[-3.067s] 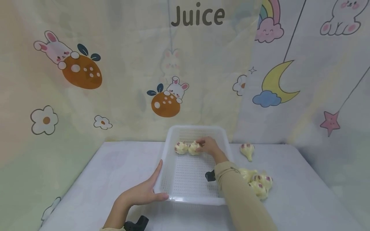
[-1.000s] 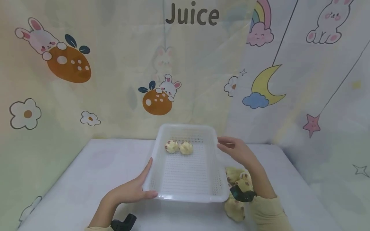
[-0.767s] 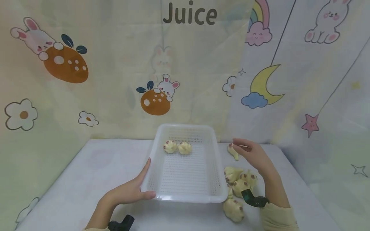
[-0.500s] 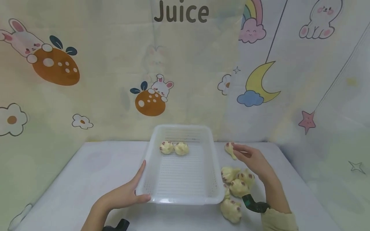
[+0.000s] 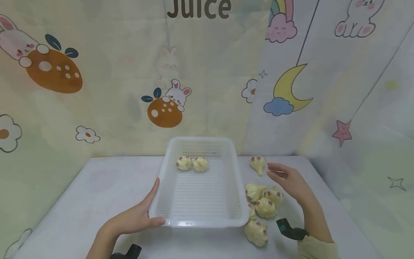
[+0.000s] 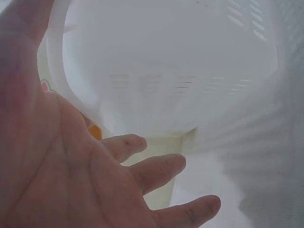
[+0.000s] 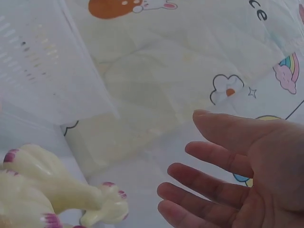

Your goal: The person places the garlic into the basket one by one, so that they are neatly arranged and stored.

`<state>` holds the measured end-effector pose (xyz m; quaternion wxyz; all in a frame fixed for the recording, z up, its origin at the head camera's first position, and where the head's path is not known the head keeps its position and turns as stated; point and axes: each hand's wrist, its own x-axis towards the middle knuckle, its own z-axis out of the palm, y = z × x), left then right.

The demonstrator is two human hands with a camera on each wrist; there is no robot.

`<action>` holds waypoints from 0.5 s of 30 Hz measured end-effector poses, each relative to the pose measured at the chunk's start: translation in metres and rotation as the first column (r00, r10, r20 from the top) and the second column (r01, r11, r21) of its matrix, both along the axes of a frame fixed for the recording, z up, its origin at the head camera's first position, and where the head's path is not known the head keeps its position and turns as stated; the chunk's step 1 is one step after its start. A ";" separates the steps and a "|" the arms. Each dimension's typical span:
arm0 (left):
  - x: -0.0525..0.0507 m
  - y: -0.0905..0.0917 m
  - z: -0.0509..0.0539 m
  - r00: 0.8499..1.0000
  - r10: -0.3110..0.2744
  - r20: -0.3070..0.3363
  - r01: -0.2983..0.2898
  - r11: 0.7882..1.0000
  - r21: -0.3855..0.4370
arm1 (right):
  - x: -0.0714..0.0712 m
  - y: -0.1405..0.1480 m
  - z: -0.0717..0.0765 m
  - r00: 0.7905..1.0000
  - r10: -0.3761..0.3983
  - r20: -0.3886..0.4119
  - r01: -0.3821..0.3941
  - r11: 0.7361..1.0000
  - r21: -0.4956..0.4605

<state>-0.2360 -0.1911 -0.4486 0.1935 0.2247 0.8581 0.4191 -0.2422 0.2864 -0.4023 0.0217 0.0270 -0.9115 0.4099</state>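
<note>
A white perforated plastic basket (image 5: 198,194) stands mid-table with two garlic bulbs, a left one (image 5: 184,162) and a right one (image 5: 201,164), at its far end. My left hand (image 5: 130,217) rests against the basket's near-left corner, thumb and index finger spread along it. In the left wrist view its other fingers (image 6: 159,172) are extended beside the basket wall. To the basket's right, my right hand (image 5: 288,180) hovers just beside a single garlic bulb (image 5: 257,164), apparently touching nothing. The right wrist view has its fingers (image 7: 204,180) spread and loosely bent.
Several more garlic bulbs (image 5: 266,208) cluster along the basket's right side, one partly hidden by its rim. A loose bulb (image 5: 256,233) lies nearest me. The white table (image 5: 119,180) ends at a cartoon-printed backdrop (image 5: 213,111).
My right hand has let go of the right bulb inside the basket, moved out over the rim, and come beside the lone bulb. The left hand keeps its place. The view has shifted.
</note>
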 end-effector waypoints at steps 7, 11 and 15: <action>-0.002 -0.001 0.000 0.999 0.011 -0.031 -0.012 1.000 -0.025 | -0.001 0.017 -0.012 0.999 -0.020 0.025 0.019 0.999 0.035; -0.002 -0.001 -0.001 1.000 0.012 0.007 -0.012 1.000 0.010 | -0.002 0.025 -0.018 0.996 -0.046 0.070 0.039 0.995 0.095; -0.002 0.000 0.000 1.000 0.009 0.018 -0.009 1.000 0.014 | -0.003 0.033 -0.027 0.992 -0.061 0.109 0.047 0.990 0.132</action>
